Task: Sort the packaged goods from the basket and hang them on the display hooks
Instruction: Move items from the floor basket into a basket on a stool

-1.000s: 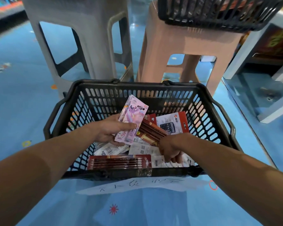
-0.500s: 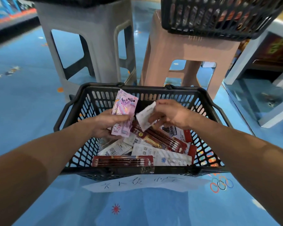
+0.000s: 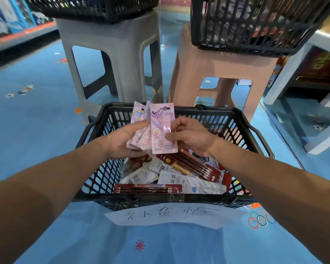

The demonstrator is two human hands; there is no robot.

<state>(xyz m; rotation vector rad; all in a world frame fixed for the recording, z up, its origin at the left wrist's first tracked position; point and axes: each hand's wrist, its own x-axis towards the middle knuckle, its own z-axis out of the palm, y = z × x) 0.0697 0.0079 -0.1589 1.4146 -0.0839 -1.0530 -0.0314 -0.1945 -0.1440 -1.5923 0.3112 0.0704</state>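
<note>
Up from the basket (image 3: pixel 227 109) comes my right hand (image 3: pixel 191 136), level with the other now, both above the pencil packs (image 3: pixel 191 166) lying inside. Curled round a fan of pink packets (image 3: pixel 139 128) is my left hand (image 3: pixel 122 141), thumb on top. Right thumb and fingers pinch one pink card (image 3: pixel 161 130), overlapping that fan's right edge.

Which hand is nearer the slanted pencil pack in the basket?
Right. The right hand is just above the slanted pencil pack; the left hand is off to its left. Both hold pink packs.
</note>
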